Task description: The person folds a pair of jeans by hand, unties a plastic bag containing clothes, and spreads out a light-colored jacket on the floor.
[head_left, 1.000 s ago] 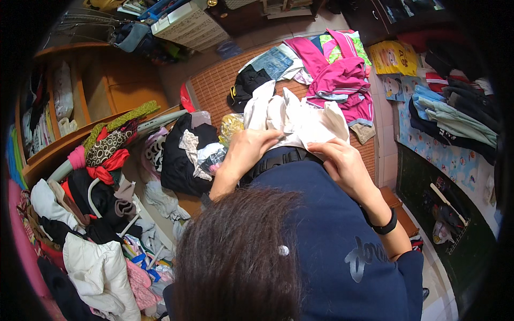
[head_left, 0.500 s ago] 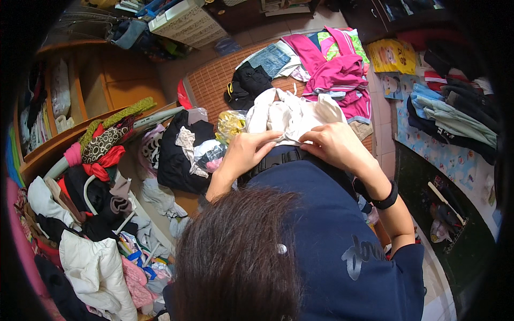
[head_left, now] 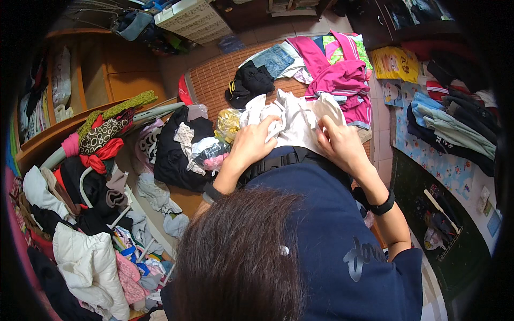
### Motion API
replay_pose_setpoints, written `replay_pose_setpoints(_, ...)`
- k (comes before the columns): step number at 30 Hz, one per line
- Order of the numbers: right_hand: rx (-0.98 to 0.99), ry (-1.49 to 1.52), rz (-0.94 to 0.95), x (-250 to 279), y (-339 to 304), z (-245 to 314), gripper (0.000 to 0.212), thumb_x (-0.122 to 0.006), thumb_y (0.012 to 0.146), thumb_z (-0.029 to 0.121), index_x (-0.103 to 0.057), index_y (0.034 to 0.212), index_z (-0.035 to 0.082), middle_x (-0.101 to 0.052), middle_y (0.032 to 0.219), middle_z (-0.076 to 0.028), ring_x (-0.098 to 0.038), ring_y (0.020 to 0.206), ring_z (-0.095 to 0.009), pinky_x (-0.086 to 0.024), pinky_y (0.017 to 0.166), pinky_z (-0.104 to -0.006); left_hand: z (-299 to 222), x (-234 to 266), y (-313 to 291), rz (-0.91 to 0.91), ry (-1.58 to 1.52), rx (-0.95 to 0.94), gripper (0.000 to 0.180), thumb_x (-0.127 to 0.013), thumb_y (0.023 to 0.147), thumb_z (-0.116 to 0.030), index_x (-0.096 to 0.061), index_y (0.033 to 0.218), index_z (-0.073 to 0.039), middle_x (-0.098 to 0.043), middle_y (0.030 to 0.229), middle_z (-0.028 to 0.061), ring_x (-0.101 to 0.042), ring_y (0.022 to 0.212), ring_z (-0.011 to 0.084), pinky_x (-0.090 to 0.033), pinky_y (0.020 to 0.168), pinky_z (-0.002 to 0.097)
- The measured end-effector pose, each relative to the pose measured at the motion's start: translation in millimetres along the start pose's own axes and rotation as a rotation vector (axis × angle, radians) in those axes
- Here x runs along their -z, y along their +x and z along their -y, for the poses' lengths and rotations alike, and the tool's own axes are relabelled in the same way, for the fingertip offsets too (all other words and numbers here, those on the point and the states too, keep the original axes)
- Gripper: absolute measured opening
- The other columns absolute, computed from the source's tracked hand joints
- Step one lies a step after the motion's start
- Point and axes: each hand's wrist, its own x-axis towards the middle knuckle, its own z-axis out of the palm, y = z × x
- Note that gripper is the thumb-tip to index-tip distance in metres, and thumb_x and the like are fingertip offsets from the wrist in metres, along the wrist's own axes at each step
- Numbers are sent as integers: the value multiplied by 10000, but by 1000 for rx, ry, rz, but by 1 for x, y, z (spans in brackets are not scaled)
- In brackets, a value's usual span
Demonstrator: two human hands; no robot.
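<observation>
A white garment (head_left: 295, 119) lies crumpled across my lap and the near edge of the woven mat, its exact kind hidden by the folds. My left hand (head_left: 254, 140) grips its left part, thumb and fingers closed on the cloth. On the other side, my right hand (head_left: 342, 144) has its fingers bent and pinched on the garment's right edge. Between both hands the cloth is spread fairly flat. Just beyond it lie a black garment (head_left: 251, 83) and a pink jacket (head_left: 340, 80) with white stripes. A yellow plastic bag (head_left: 228, 124) sits beside my left hand.
Blue denim (head_left: 274, 60) lies on the far part of the woven mat (head_left: 211, 80). Black clothes (head_left: 179, 155) are heaped left of me, near a larger pile with a white padded jacket (head_left: 88, 267). Folded clothes (head_left: 455, 125) stand at right. An open wooden cabinet (head_left: 134, 85) is at far left.
My hands have moved farther apart, the left one leftward and slightly forward, the right one slightly to the right. The white garment between them is now more spread out.
</observation>
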Motion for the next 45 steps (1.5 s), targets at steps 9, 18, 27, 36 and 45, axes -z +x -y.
replay_pose_setpoints(9, 72, 104, -4, 1, 10, 0, 158, -601, 932, 123, -504, 1026, 41, -586, 659, -195, -609, 624, -395, -449, 546, -470, 43, -16, 9, -224, -241, 241, 304, -531, 991, -299, -693, 1006, -42, -656, 769, 234, -658, 774, 416, -490, 687, 453)
replay_pose_setpoints(18, 67, 196, 2, -2, 6, 7, 128, -695, 893, 139, -605, 887, 48, -633, 661, -114, -651, 611, -282, -491, 572, -362, 0, 11, 15, -430, -222, -117, 150, -597, 959, -141, -708, 977, -42, -638, 906, 129, -647, 830, 297, -492, 718, 376)
replay_pose_setpoints(27, -54, 697, -201, 10, 16, 2, 155, -681, 925, 154, -644, 922, 4, -655, 935, -51, -627, 919, -147, -487, 823, -281, -37, 30, 16, -56, -744, -252, 285, -547, 1015, -214, -697, 955, 21, -706, 868, 82, -664, 838, 164, -504, 801, 298)
replay_pose_setpoints(36, 169, 473, -218, 34, 50, 34, 141, -682, 875, 23, -719, 1010, 42, -666, 740, -62, -635, 637, -111, -506, 566, -271, -67, 72, 32, -206, -358, -792, 285, -650, 930, -278, -762, 1025, -34, -454, 1481, 236, -480, 1335, 307, -364, 1095, 406)
replay_pose_setpoints(45, 162, 822, 84, 42, 47, 44, 204, -616, 983, 125, -663, 1098, -38, -695, 913, -38, -637, 796, -85, -533, 691, -243, -72, 61, 35, -379, -561, -681, 256, -641, 943, -246, -719, 1080, -45, -655, 1037, 104, -601, 882, 218, -485, 828, 343)
